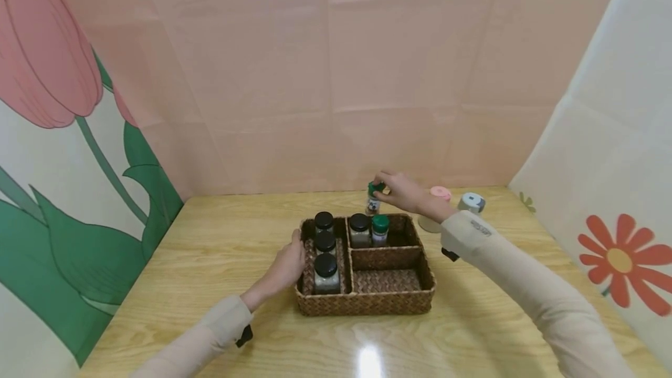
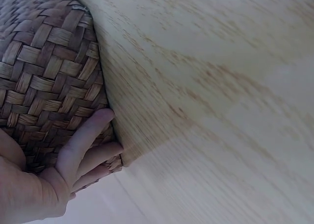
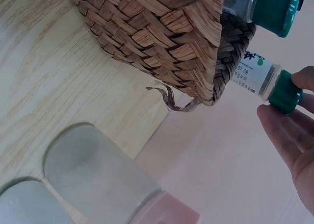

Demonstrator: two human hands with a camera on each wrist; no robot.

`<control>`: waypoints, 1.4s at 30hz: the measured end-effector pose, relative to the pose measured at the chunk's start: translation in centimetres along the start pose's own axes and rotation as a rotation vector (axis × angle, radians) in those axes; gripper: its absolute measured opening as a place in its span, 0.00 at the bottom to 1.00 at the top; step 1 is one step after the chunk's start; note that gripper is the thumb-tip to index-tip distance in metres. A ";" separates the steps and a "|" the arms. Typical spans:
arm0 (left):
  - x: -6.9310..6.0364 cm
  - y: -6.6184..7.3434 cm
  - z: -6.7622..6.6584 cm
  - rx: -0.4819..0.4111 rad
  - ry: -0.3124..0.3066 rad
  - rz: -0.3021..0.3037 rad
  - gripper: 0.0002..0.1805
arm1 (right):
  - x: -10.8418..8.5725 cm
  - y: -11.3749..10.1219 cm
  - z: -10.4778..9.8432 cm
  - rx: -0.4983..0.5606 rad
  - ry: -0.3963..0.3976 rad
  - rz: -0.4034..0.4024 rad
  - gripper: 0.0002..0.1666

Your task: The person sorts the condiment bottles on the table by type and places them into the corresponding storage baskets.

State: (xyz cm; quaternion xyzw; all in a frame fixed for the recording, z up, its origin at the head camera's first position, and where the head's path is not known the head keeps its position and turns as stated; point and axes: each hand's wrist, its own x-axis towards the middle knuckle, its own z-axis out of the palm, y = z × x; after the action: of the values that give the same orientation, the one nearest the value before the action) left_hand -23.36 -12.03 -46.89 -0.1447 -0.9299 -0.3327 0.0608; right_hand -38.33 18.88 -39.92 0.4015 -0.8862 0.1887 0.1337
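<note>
Behind the back wall of a brown woven basket (image 1: 366, 303), my right hand (image 1: 403, 192) pinches the green cap of a small spice jar (image 1: 373, 205). In the right wrist view, thumb and fingertips are on that cap (image 3: 285, 91), and a white printed label shows below it. My left hand (image 1: 287, 264) rests against the basket's left side. The left wrist view shows its fingers (image 2: 81, 140) lying fairly straight along the woven outer wall (image 2: 54, 77). Inside the back right compartment stand a black-capped jar (image 1: 360, 231) and another green-capped jar (image 1: 380, 231).
Several black-capped jars (image 1: 326, 276) stand in a row in the long left compartment. The front right compartment (image 1: 388, 280) shows its woven floor. Right of the basket, partly behind my right forearm, stand a pink-lidded container (image 1: 440, 193) and a grey-lidded one (image 1: 472, 203).
</note>
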 end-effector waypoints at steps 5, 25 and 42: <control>0.1 -0.1 -0.2 -0.014 -0.012 -0.005 0.26 | -0.4 0.0 -0.5 0.024 0.013 -0.010 0.10; 0.3 0.0 0.1 0.035 -0.002 0.012 0.26 | -2.3 -1.3 -3.7 -0.007 0.056 -0.060 0.15; 0.5 -0.6 0.5 0.075 0.017 0.020 0.25 | -4.3 -1.5 -4.8 -0.062 0.121 -0.147 0.15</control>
State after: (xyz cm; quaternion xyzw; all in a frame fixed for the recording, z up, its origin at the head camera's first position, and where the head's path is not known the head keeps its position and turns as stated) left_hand -24.00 -12.08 -47.53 -0.1488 -0.9396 -0.2983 0.0772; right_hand -33.99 22.92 -36.92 0.4488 -0.8501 0.1750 0.2127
